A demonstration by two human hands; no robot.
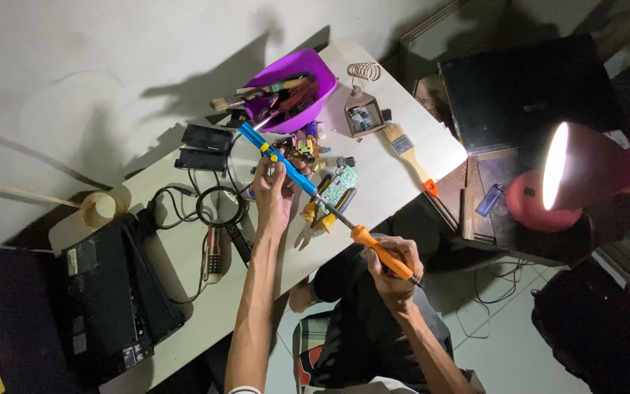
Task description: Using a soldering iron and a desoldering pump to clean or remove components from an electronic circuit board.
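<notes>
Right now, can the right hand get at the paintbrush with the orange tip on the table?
Probably not without letting go first. The right hand is full, gripping an orange-handled screwdriver. The paintbrush lies uncovered on the table with nothing across the path, so only the full grip is in the way.

Circuit board point(339, 185) on table point(402, 175), tub point(297, 73) behind, brush point(410, 155) right.

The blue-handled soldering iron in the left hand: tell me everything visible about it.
The blue-handled soldering iron looks plastic-bodied, with a yellow band partway along the handle and a dark metal shaft ending near the small green circuit board. It lies diagonally above the white table, cord end toward the purple plastic bowl. The left hand wraps its handle in a closed grip.
</notes>
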